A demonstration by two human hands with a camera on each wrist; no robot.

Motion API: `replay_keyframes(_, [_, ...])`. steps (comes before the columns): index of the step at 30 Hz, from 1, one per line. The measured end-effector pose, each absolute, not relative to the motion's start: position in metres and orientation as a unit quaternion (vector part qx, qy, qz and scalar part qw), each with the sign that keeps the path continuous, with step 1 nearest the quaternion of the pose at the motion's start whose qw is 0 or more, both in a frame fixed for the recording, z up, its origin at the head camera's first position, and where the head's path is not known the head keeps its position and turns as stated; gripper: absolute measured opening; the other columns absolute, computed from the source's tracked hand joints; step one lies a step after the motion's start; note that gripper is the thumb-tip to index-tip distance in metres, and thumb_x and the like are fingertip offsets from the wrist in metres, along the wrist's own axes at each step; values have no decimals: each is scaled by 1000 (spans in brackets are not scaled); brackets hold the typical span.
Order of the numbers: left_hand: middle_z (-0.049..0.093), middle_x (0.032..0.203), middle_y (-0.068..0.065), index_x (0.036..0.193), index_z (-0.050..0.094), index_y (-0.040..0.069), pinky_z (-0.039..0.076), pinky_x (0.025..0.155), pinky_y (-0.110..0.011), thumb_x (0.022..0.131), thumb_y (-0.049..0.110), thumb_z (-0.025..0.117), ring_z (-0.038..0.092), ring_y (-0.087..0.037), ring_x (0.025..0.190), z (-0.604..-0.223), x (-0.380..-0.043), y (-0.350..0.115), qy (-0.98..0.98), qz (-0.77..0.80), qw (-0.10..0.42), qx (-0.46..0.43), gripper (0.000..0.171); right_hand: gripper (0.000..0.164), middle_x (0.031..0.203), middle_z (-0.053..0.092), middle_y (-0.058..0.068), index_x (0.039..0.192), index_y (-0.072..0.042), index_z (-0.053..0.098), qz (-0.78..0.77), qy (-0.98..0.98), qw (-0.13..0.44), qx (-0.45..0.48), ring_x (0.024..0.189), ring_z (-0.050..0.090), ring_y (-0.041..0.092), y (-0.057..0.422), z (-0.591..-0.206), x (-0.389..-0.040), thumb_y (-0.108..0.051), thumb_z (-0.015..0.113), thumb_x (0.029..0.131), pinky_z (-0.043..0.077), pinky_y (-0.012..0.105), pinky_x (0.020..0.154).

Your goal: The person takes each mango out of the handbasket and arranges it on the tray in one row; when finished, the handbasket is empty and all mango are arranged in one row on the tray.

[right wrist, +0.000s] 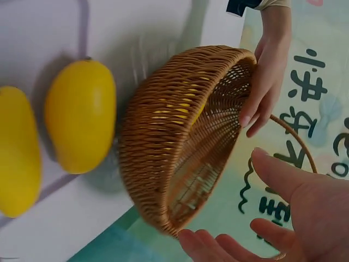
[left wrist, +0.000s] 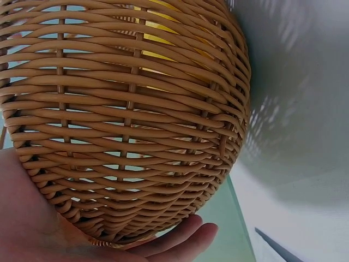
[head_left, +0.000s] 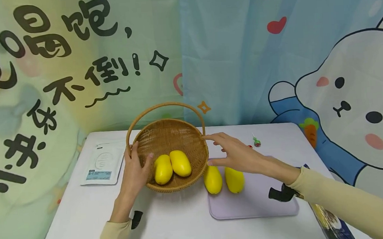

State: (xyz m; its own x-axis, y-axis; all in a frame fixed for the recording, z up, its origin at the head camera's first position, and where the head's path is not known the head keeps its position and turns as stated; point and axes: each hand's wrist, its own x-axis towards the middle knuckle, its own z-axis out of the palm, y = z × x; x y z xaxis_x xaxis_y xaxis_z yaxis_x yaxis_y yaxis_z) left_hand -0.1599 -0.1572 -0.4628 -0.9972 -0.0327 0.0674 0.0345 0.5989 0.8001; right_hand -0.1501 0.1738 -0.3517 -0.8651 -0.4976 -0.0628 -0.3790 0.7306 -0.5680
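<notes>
A woven wicker basket with an arched handle is tilted toward me in the head view. Inside it lie two yellow mangoes. My left hand grips the basket's left side, thumb over the rim and fingers outside against the weave. At the right side my right hand has its fingers spread, fingertips at the rim near the handle's foot; the right wrist view shows a wide gap between thumb and fingers. Two more mangoes, one left and one right, sit just below the right hand on a pale purple board.
A white pouch lies at the table's back left. Behind the board is a small green and red trinket. Something flat with a glossy printed surface lies along the right edge, under the right forearm. A printed curtain hangs behind the table.
</notes>
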Motion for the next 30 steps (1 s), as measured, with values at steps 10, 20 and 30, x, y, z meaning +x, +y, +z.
replay_keyframes(10, [4, 167, -28, 163, 17, 9, 37, 112, -65, 104, 42, 55, 34, -52, 145, -464, -158, -153, -893, -449, 36, -1, 77, 78, 160, 40, 4, 157, -17, 38, -249, 904, 146, -315, 150, 34, 28, 121, -350, -188, -40, 75, 92, 36, 51, 119])
replay_keyframes(20, [5, 166, -29, 163, 17, 8, 41, 109, -65, 104, 39, 56, 40, -54, 140, -465, -157, -154, -896, -442, 40, 1, 76, 79, 158, 43, 12, 156, -11, 39, -187, 901, 216, -327, 147, 38, 30, 82, -356, -220, -36, 77, 91, 40, 47, 116])
replay_keyframes(30, [6, 165, -31, 162, 18, 7, 42, 107, -65, 104, 38, 56, 41, -55, 138, -463, -158, -155, -897, -438, 50, -3, 76, 84, 160, 40, 12, 158, -9, 35, -140, 898, 291, -298, 151, 32, 32, 61, -382, -236, -31, 79, 90, 33, 46, 121])
